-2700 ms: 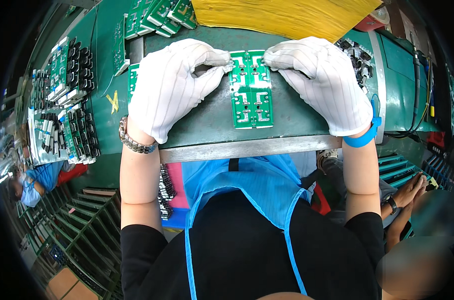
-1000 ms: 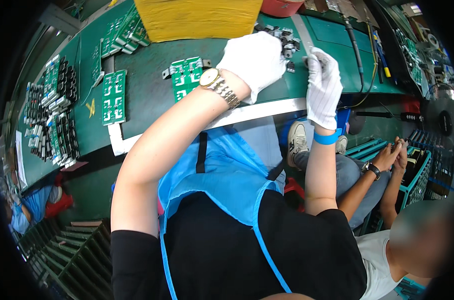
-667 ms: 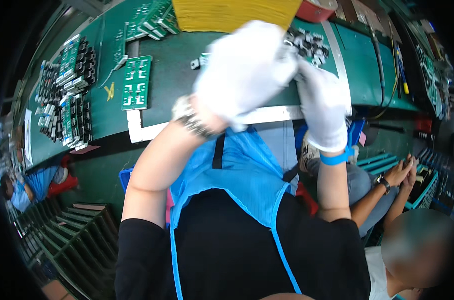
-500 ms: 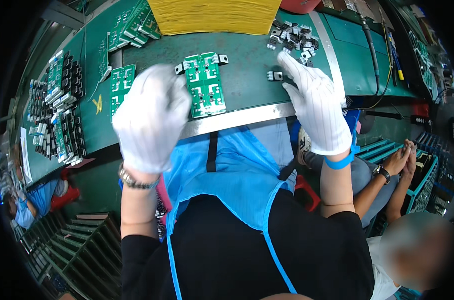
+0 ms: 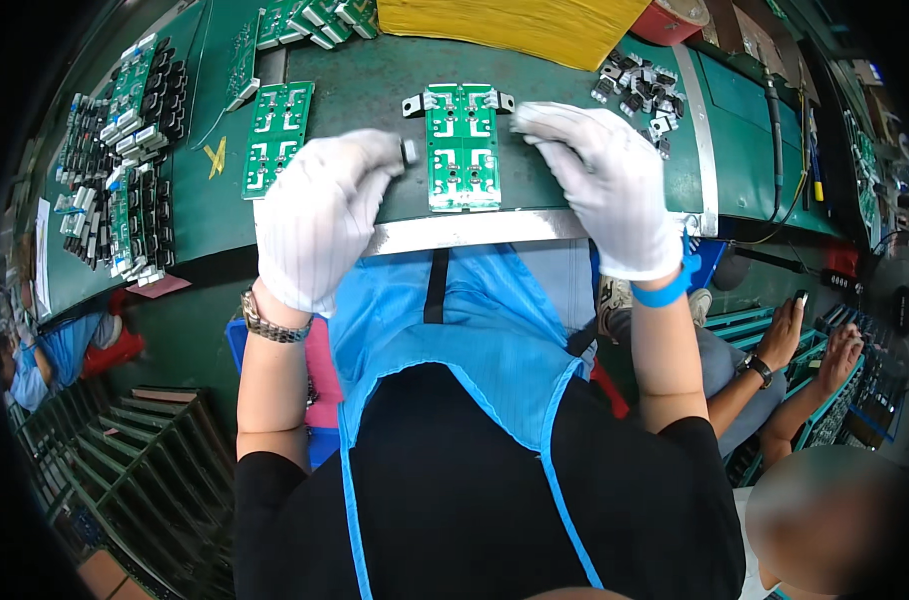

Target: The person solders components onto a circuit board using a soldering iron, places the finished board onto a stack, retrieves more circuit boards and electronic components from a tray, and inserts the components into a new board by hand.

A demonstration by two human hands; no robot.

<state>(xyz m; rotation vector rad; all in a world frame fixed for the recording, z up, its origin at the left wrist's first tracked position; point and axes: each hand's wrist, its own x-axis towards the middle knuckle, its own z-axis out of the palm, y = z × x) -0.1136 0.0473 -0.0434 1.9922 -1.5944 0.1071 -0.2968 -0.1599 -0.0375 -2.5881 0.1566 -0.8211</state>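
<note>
A green circuit board [image 5: 463, 150] lies upright before me, with a black component [image 5: 416, 105] at its upper left edge and a second black component [image 5: 506, 102] at its upper right. Just left of the board, my left hand [image 5: 323, 210], in a white glove, pinches a small black component with pale legs [image 5: 409, 152]. My right hand [image 5: 615, 185], gloved as well, is at the board's right side with fingertips together near the upper right component. Whatever those fingertips hold, if anything, is hidden.
Loose black components [image 5: 643, 88] lie in a pile at the back right. Another green board [image 5: 278, 135] rests left of mine; stacked assemblies [image 5: 125, 160] fill the far left. A yellow box [image 5: 515, 25] stands behind. A soldering iron [image 5: 775, 140] lies right. A co-worker's hands [image 5: 785, 340] show lower right.
My right hand has come left toward the board, its fingers closing together. My left hand now shows a component at its fingertips. The whole view has shifted.
</note>
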